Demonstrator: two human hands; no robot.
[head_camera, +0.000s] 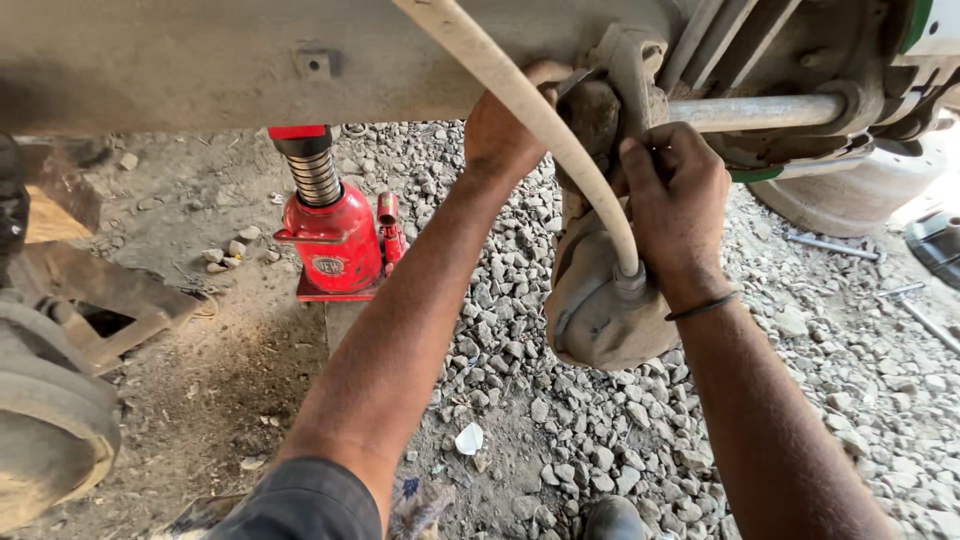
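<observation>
A dusty round metal chamber (592, 310) hangs from a bracket (628, 70) under a vehicle's axle beam (200, 60). A pale rubber hose (520, 95) runs diagonally down into a fitting on the chamber. My left hand (503, 128) reaches up behind the hose and grips the top of the bracket. My right hand (676, 205), a dark band on its wrist, closes on the bracket's right side beside a metal rod (760, 112). Whether a tool sits in either hand is hidden.
A red bottle jack (330, 235) stands on a block under the beam, left of my arms. Grey gravel (560, 420) covers the ground. A wheel hub (50, 420) lies at the left, a tyre (860, 195) at the right, loose rods (830, 245) beyond.
</observation>
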